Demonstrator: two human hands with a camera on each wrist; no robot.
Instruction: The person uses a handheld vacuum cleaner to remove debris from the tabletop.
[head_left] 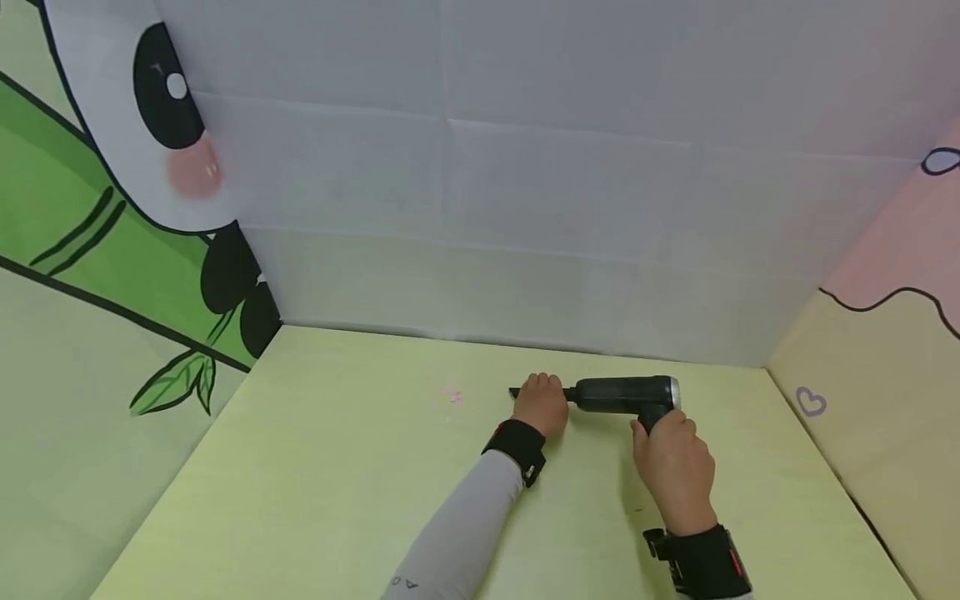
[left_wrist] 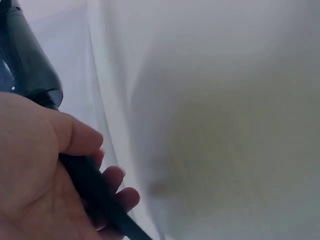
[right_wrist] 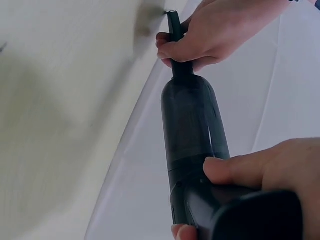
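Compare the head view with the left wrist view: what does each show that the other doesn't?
Only the head view shows the right hand and the drawn cartoon eye. Only the left wrist view shows the palm side of the left hand. Both show that hand holding the black nozzle of a dark handheld device.

Behind the flat pale-yellow counter [head_left: 315, 500] rises a creased white wall [head_left: 540, 192]; left of the counter is a black-and-white cartoon face [head_left: 116, 108], right of it a pink-and-cream wall [head_left: 885, 400] with a purple heart [head_left: 811, 402].
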